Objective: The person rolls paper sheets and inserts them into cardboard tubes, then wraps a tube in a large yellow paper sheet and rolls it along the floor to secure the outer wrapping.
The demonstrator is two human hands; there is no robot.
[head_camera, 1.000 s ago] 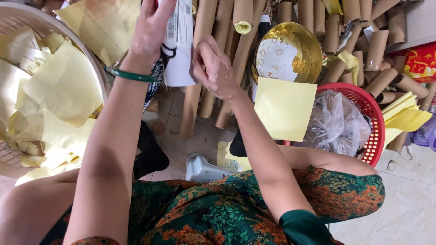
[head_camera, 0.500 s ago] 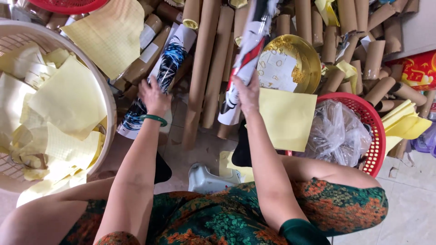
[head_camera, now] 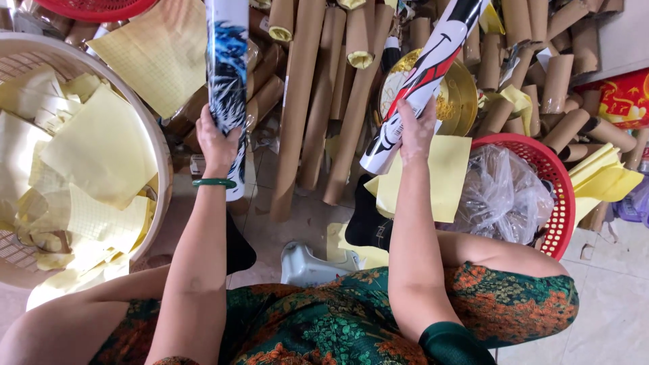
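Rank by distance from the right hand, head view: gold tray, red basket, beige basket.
From the right hand:
1. Gold tray, just beyond it.
2. Red basket, to its right.
3. Beige basket, far left, past the left hand.

Pale floor tiles (head_camera: 612, 307) are showing at my right, catching soft even light. Brown cardboard tubes (head_camera: 305, 101) are lying heaped across the floor ahead of me. A beige woven basket (head_camera: 159, 145) is sitting at my left, a red plastic basket (head_camera: 564, 203) at my right, yellow paper sheets (head_camera: 101, 152) spilling around both
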